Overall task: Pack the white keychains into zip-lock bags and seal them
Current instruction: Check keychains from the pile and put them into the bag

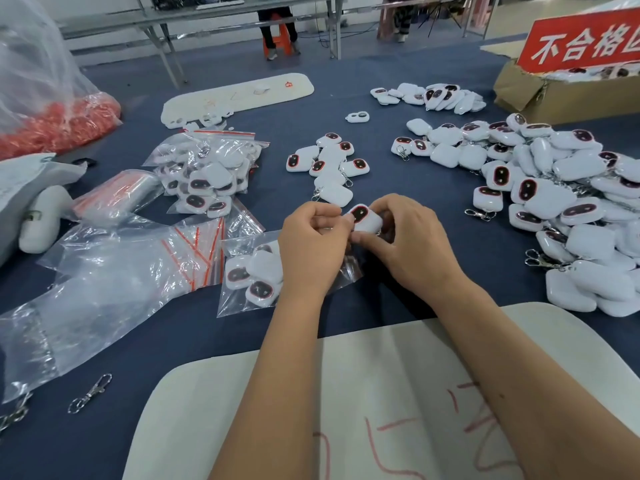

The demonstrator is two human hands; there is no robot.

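Observation:
A white keychain (pixel 363 218) with a dark red-rimmed oval sits between both hands at the table's middle. My right hand (pixel 405 240) pinches it from the right and below. My left hand (pixel 311 244) has its fingers curled at the mouth of a clear zip-lock bag (pixel 239 299), which lies flat under it and holds three keychains. A small group of loose keychains (pixel 329 164) lies just beyond my hands. A large heap of keychains (pixel 554 202) spreads along the right.
Filled zip-lock bags (pixel 204 171) and a pile of unused bags (pixel 114 258) lie at the left. A cardboard box (pixel 554 95) with a red sign stands far right. A white board (pixel 381 393) lies under my forearms. Loose metal clasps (pixel 90 393) sit front left.

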